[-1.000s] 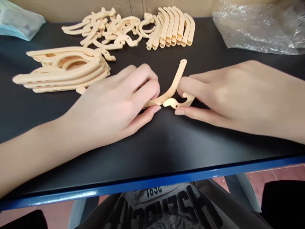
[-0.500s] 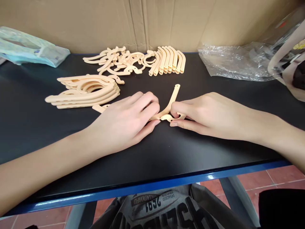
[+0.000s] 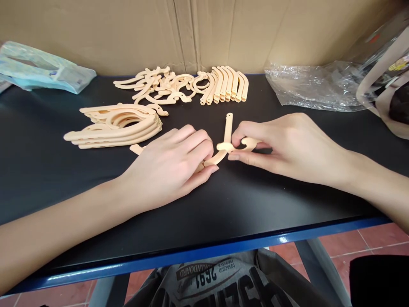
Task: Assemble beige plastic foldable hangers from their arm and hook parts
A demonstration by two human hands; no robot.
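Observation:
In the head view my left hand (image 3: 174, 162) is closed around the lower part of a beige plastic folding-hanger arm (image 3: 228, 128). The arm's straight end sticks up past the fingers. Another beige end (image 3: 137, 149) pokes out on the far side of this hand; its link to the arm is hidden. Between thumb and index finger, my right hand (image 3: 287, 149) pinches a beige hanger hook (image 3: 251, 144). One tip of the hook lies over the bend of the arm; whether they touch I cannot tell.
Stacked hangers (image 3: 115, 128) lie at left. Behind are a loose heap of hooks (image 3: 159, 85) and a row of curved arms (image 3: 226, 83). Clear plastic wrap (image 3: 313, 85) sits back right, a blue-green packet (image 3: 47, 66) back left. Cardboard (image 3: 128, 34) stands behind the black table (image 3: 230, 213).
My right hand has lifted the hook slightly, and its tip now crosses over the arm. The arm's upper end has swung left and stands straighter. My left hand keeps its grip.

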